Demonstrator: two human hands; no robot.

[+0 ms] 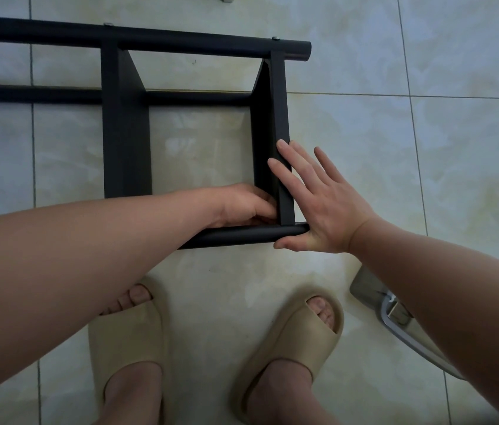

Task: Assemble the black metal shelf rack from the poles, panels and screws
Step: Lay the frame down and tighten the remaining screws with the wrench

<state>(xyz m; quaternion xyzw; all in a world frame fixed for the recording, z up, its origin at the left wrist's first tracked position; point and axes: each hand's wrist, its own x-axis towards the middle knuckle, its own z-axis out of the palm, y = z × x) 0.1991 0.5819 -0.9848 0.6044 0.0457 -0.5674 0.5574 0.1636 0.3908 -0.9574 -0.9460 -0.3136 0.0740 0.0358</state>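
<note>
Item: black metal shelf panel [279, 118], joined to round black near pole [236, 236], is pressed by flat, straight-fingered right hand [325, 210]; left hand [242, 207] is curled inside the corner, grip not discernible.

Matt black metal on glossy tile
We see poles [150, 38] and panels [125, 133] smooth and dull; the floor tiles [395, 148] shine, the slippers [291, 342] look matt.

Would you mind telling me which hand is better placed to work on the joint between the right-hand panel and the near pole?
Left, probably: the left hand curls right at the inside corner of panel and near pole, while the right hand lies flat outside, bracing both.
</note>
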